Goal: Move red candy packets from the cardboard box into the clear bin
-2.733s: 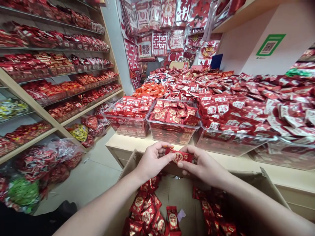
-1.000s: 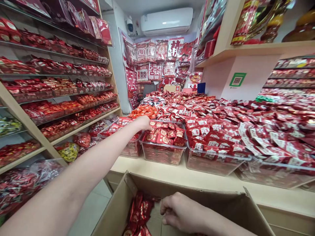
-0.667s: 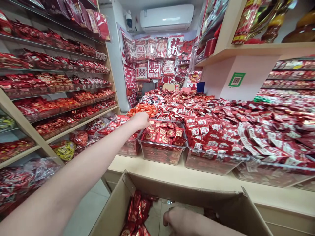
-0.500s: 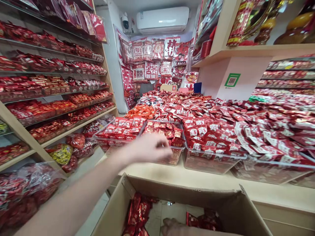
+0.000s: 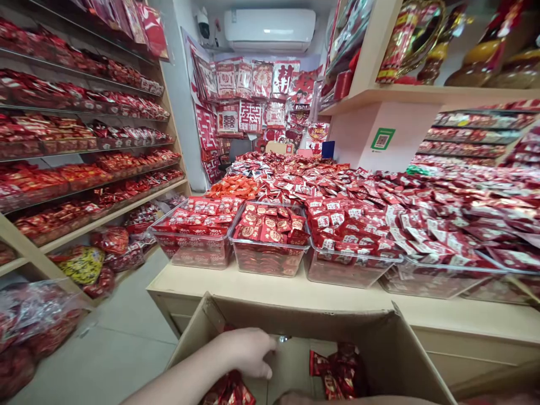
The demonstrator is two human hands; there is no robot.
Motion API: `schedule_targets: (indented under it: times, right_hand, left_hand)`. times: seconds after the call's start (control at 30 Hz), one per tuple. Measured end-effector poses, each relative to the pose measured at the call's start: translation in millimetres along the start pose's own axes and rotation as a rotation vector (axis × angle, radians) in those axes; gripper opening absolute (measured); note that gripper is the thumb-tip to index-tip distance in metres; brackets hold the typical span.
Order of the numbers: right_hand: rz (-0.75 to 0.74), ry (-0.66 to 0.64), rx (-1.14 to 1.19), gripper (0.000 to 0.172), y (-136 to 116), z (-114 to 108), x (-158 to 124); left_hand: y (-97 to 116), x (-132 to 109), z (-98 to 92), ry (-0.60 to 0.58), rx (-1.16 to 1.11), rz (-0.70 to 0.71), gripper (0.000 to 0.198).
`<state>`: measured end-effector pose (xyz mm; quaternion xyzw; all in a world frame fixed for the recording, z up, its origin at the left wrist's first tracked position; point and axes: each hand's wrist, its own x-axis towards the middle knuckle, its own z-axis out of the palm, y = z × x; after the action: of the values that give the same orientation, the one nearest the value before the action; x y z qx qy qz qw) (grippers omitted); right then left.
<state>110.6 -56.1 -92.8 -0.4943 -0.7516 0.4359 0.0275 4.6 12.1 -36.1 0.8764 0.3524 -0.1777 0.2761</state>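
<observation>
My left hand (image 5: 247, 351) is down inside an open cardboard box (image 5: 295, 322) at the bottom of the view. Its fingers are curled downward just above a heap of red foil packets (image 5: 230, 392) on the box's left side; what they enclose is hidden. A second heap of red packets (image 5: 337, 374) lies on the box's right side. Only a sliver of my right hand (image 5: 295, 399) shows at the bottom edge, and its fingers are out of sight. Beyond the box, a clear bin (image 5: 270, 260) of red packets with gold circles stands on the counter.
The pale counter (image 5: 261, 288) carries a row of clear bins, one at the left (image 5: 192, 250), and a wide spread of red packets behind. Shelves (image 5: 84, 185) of red goods line the left wall, with bagged goods (image 5: 84, 264) below. Grey floor (image 5: 122, 343) lies left of the box.
My left hand has drawn back from the clear bin on the counter and dropped into the cardboard box. My right hand has sunk lower, almost out of view. The camera has shifted slightly left.
</observation>
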Motion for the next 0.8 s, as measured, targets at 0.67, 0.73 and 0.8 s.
schedule_targets:
  times: [0.67, 0.73, 0.8]
  right_hand:
    - [-0.170, 0.485, 0.318, 0.026, -23.8, -138.6, -49.7]
    - [-0.186, 0.457, 0.429, 0.025, -22.2, -137.6, -45.9]
    - [-0.206, 0.420, 0.540, 0.025, -20.2, -137.8, -42.4]
  left_hand:
    - [24.8, -16.6, -38.9, 0.330, -1.413, 0.312, 0.047]
    - [23.2, -14.9, -39.0, 0.386, -1.444, 0.303, 0.046]
    - [22.9, -14.0, -40.0, 0.401, -1.479, 0.288, 0.041]
